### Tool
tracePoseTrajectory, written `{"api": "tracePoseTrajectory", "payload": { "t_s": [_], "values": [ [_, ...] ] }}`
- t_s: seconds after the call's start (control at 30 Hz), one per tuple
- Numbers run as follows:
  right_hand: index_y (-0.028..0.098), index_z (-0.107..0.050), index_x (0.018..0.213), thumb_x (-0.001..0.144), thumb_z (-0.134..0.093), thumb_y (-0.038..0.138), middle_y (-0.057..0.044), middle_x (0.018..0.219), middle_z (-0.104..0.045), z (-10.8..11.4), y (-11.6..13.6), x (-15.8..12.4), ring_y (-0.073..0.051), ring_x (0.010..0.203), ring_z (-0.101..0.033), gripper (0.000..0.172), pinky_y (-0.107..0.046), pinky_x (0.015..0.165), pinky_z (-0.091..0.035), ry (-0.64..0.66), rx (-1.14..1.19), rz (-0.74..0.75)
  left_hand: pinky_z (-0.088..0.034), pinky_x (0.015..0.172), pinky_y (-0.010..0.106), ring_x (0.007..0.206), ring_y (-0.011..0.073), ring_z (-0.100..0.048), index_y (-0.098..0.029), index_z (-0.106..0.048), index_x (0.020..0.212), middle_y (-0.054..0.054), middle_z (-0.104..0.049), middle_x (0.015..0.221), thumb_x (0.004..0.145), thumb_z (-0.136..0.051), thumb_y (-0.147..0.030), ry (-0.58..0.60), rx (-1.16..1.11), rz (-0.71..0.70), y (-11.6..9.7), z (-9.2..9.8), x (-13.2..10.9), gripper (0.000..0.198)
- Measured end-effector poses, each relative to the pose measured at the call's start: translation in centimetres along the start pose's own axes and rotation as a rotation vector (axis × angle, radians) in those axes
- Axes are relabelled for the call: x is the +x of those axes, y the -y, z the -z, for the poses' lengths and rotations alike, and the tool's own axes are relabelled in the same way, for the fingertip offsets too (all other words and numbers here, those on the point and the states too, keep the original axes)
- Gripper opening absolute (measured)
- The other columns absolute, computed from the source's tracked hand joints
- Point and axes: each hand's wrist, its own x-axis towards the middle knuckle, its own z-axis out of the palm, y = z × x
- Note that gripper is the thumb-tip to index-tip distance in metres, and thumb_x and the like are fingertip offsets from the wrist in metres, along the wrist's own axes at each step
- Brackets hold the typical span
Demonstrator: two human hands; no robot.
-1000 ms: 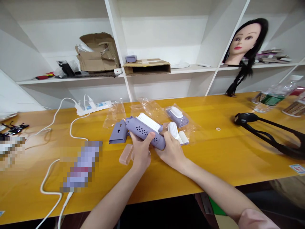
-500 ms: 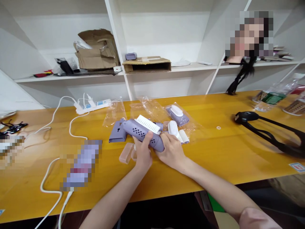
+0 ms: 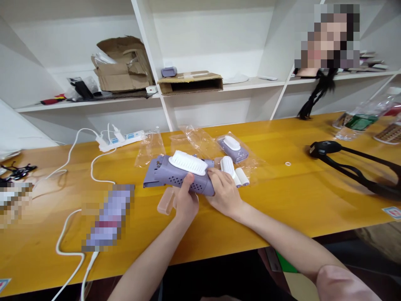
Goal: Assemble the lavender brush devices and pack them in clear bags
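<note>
Left hand (image 3: 187,202) clasping, right hand (image 3: 226,193) curled

It's a workshop or office, this: a long wooden table (image 3: 282,192) runs along white shelves (image 3: 253,86). Cardboard boxes (image 3: 191,82) sit up there, a power strip (image 3: 136,137) below!

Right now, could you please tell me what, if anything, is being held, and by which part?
The purple device: the left hand grips its perforated side near the middle, and the right hand holds its right-hand end.
</note>
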Motion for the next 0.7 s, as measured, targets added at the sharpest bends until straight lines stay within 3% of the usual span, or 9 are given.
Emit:
{"api": "tracePoseTrajectory", "payload": {
  "t_s": [0.27,0.5,0.6,0.7],
  "values": [
    [0.011,-0.054,0.105,0.072,-0.05,0.013,-0.02,0.11,-0.061,0.1,0.2,-0.2,-0.031,0.102,-0.057,0.033,-0.042,0.08,-0.047,-0.022,-0.059,-0.042,-0.038,0.103,0.035,0.124,0.0244,-0.046,-0.023,-0.054,0.115,0.005,-0.057,0.125,0.067,-0.068,-0.046,0.036,0.019,-0.058,0.7,0.2,-0.5,0.055],
    [0.016,-0.055,0.086,0.074,-0.052,0.022,-0.011,0.082,-0.063,0.2,0.7,0.3,-0.025,0.075,-0.058,0.013,-0.035,0.064,-0.043,0.089,-0.135,-0.069,-0.039,0.102,0.035,0.121,0.0229,-0.049,-0.023,-0.053,0.113,0.005,-0.06,0.118,0.065,-0.071,-0.045,0.019,0.038,-0.074,1.1,0.1,-0.3,0.056],
    [0.018,-0.052,0.074,0.073,-0.052,0.024,-0.007,0.069,-0.059,0.4,0.5,0.5,-0.021,0.062,-0.055,0.006,-0.032,0.057,-0.038,0.059,-0.177,-0.047,-0.039,0.101,0.037,0.115,0.023,-0.053,-0.022,-0.053,0.113,0.006,-0.062,0.113,0.061,-0.075,-0.041,0.074,0.071,-0.061,1.4,0.0,-0.5,0.059],
    [0.018,-0.052,0.075,0.074,-0.049,0.02,-0.007,0.073,-0.059,0.5,0.3,0.5,-0.02,0.066,-0.056,0.004,-0.031,0.058,-0.036,0.022,-0.186,-0.017,-0.039,0.101,0.038,0.109,0.0229,-0.057,-0.018,-0.056,0.11,0.007,-0.064,0.107,0.061,-0.075,-0.037,0.169,0.124,-0.036,1.6,0.0,-0.5,0.055]
  ]
}}
